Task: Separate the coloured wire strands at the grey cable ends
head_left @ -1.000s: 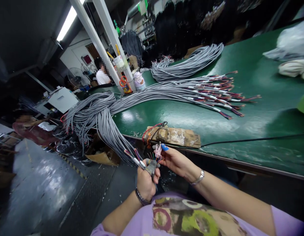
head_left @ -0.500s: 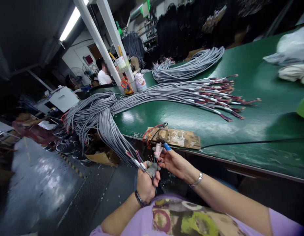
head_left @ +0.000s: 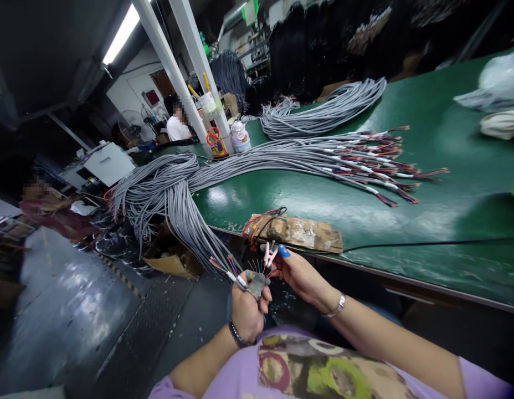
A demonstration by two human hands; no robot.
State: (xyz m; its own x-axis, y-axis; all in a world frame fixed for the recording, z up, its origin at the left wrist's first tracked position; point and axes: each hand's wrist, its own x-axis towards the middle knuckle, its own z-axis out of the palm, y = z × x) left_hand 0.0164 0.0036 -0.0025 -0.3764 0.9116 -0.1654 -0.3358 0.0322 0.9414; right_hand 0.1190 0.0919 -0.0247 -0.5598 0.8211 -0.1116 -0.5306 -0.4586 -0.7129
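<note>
My left hand point(head_left: 247, 311), its fingers partly in worn grey coverings, is closed around the end of a grey cable. Thin coloured wires point(head_left: 257, 267) fan out above that grip. Other cable ends with white sleeves point(head_left: 235, 278) lie against the same hand. My right hand point(head_left: 301, 275), with a blue covering on the thumb, has its fingers bent together at the wire tips and seems to pinch one or more of them. A pale pink piece point(head_left: 270, 255) shows at the right fingertips; whether it is a finger covering or a separate thing I cannot tell.
Grey cables point(head_left: 178, 185) drape over the edge of the green table point(head_left: 468, 221). A worn wooden block point(head_left: 309, 234) with a black cord sits at the near edge. Behind are a cable coil point(head_left: 323, 113), a bottle point(head_left: 240, 137) and posts. Two people are at the left.
My right fingers have turned slightly at the wires, and the pale pink piece shows from another side. My left hand keeps its grip. The view has shifted a little.
</note>
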